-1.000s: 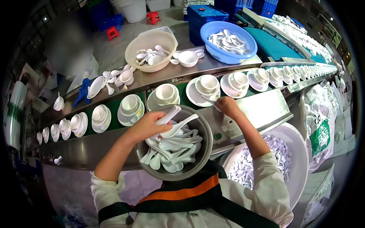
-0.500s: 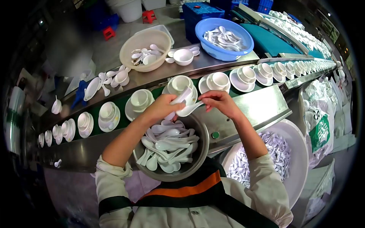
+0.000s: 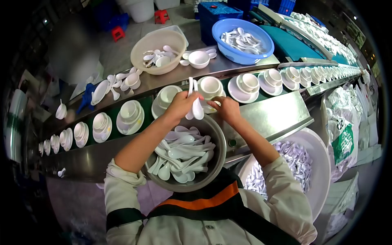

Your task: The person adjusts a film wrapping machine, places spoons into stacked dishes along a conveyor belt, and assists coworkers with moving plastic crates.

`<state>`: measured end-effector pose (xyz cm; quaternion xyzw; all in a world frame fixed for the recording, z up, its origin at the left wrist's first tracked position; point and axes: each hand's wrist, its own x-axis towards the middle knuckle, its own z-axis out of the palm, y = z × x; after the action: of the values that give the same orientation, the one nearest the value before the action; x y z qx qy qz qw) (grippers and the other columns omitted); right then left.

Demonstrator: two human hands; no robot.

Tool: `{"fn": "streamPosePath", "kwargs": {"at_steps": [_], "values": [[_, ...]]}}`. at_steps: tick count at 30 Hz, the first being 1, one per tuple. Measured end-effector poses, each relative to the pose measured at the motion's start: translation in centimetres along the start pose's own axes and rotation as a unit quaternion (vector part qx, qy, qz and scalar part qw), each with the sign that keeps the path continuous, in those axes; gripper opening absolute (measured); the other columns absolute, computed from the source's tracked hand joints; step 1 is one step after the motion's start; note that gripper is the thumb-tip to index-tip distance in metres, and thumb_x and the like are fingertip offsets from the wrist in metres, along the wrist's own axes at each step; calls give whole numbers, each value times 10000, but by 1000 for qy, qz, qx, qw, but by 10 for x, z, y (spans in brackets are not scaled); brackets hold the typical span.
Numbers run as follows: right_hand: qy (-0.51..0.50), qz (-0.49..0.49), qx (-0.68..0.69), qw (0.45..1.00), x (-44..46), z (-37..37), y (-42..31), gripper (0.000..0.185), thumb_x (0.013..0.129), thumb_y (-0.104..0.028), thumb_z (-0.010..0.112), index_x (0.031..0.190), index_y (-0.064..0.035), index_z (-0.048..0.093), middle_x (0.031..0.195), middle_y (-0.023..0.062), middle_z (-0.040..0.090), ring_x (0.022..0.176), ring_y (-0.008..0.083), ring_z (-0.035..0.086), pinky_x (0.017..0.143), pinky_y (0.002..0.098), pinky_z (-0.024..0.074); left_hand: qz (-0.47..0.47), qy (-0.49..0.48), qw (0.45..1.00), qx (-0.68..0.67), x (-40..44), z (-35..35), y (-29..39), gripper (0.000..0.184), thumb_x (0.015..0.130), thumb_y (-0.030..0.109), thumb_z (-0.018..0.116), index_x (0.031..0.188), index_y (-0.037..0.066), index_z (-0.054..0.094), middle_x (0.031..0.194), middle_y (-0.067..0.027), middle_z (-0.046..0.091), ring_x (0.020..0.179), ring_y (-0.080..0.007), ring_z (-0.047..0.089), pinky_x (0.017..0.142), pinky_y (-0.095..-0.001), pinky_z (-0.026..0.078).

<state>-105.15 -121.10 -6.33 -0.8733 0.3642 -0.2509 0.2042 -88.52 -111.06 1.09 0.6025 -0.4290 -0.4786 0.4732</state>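
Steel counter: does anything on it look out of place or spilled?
Yes. What looks like a white spoon lies alone at left, on the near side of the green belt, away from the metal bowl of spoons. On the far side, loose spoons lie jumbled, unlike the orderly dish stacks.

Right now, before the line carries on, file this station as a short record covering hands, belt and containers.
left hand: gripping white spoons, near the metal bowl's far rim
right hand: fingers close to a place setting; whether it grips anything is unclear
metal bowl: heaped with loose spoons
green belt: row of saucers bearing bowls
blue basin: beyond the belt, holding spoons
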Motion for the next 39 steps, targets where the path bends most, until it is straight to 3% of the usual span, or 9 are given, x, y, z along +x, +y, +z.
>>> {"fn": "streamPosePath", "kwargs": {"at_steps": [3,11,17,21,25,27,29,33,39], "values": [[-125,105,517,840,-5,-35,-40,368,852,-353,543,1072,-62,589,811,89,627,762,172,615,648,272,496,5,5,1000,-14,15,6,-1,293,906,272,448,911,33,618,747,-1,565,648,-77,512,582,-221,404],[-53,148,211,965,-8,-33,12,138,782,-75,585,876,23,610,738,123,628,610,154,622,506,254,511,102,107,983,109,29,16,-15,421,903,355,427,799,-3,621,607,-72,562,588,-123,529,569,-287,413],[30,77,37,996,-8,-18,17,319,845,-309,538,913,-10,623,740,179,625,718,269,631,614,365,486,52,6,990,129,11,14,5,271,900,262,476,962,21,584,685,-19,533,559,-63,497,479,-201,413],[-63,69,470,878,-14,-43,-19,286,878,-237,531,998,18,575,798,62,606,655,118,583,549,246,499,17,-39,999,-5,14,31,8,296,894,247,492,1035,-11,527,716,-44,551,565,-84,518,495,-220,456],[-11,108,351,930,-17,-49,6,139,820,-70,553,921,17,595,683,65,605,557,114,588,521,240,489,22,-9,999,27,9,32,-2,411,845,264,578,1129,-10,462,785,-53,554,635,-107,541,548,-235,471],[39,131,209,968,-19,-42,40,122,800,-85,556,839,17,612,610,99,601,529,144,606,506,269,485,197,12,962,189,-11,23,-8,425,818,240,614,1128,-10,466,849,-55,552,674,-98,548,556,-221,460],[31,168,175,970,-17,-35,64,152,814,-95,535,859,26,616,625,105,609,521,143,603,475,270,484,22,-198,948,249,-49,11,23,490,757,254,667,1124,-7,473,921,-99,550,796,-157,559,666,-271,463],[49,124,-138,981,-7,-2,86,187,770,-133,489,644,-47,596,662,163,604,627,305,608,562,423,481,176,-218,754,594,-77,3,-37,729,560,304,750,1130,-21,432,1093,-198,472,1040,-344,431,889,-431,336],[-76,106,-129,983,6,-16,22,309,762,-352,584,795,-48,628,787,156,629,729,307,621,615,413,492,99,-192,837,503,-65,-14,-38,341,609,194,658,839,-1,497,875,-209,528,833,-380,519,703,-432,425]]}}
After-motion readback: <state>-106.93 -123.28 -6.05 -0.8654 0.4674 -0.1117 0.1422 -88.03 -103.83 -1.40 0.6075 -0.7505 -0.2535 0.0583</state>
